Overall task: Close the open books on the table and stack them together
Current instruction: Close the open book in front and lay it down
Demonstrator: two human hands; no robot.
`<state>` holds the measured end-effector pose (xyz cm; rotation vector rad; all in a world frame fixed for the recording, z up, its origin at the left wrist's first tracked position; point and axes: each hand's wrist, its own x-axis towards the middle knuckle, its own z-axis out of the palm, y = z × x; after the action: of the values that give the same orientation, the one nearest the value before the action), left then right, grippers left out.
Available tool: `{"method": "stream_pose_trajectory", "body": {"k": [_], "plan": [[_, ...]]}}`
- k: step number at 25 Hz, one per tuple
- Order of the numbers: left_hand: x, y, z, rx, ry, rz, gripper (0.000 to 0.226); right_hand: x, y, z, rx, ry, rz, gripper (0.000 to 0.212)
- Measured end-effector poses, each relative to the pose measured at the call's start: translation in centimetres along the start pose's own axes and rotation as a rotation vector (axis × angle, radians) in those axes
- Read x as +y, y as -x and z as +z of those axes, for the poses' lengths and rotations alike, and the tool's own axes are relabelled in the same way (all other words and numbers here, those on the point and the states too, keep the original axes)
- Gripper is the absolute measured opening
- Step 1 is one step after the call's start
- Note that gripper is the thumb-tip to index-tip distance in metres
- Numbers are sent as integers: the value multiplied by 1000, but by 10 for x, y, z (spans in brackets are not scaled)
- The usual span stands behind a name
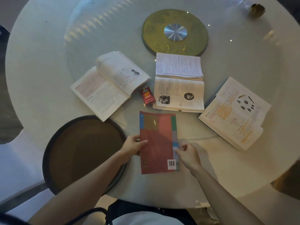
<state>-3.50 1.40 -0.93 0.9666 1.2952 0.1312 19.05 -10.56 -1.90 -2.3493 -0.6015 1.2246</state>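
closed red book (156,143) flat on table (48,70), back cover up; left hand (133,146) clamped on left edge, right hand (186,153) pinching right edge; three open books (178,93) beyond.

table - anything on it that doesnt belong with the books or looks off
One thing: a small red cigarette pack lies between the left open book and the middle open book, unrelated to stacking. Loose printed sheets also lie just beyond the middle book, their edges fanned unevenly.
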Motion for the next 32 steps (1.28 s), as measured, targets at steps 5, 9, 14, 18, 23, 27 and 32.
{"method": "stream_pose_trajectory", "body": {"k": [5,9,14,18,23,27,32], "plan": [[-5,1,-2,-66,128,-21,24,20,9,-6,-174,-223,92,23],[-3,0,-11,-67,48,75,51,1,17,-23,-275,-402,-51,63],[5,3,-19,-59,34,161,58,-30,21,-33,-254,-538,-74,37],[21,3,-27,-49,337,106,38,-46,23,-50,-361,-904,-15,43],[41,5,-37,-168,87,407,31,-68,28,-64,-399,-950,-187,41],[61,2,-26,14,-184,549,12,-91,22,-74,5,-584,-340,20],[66,7,-9,-42,107,436,17,-96,14,-75,120,-298,-293,17]]}}
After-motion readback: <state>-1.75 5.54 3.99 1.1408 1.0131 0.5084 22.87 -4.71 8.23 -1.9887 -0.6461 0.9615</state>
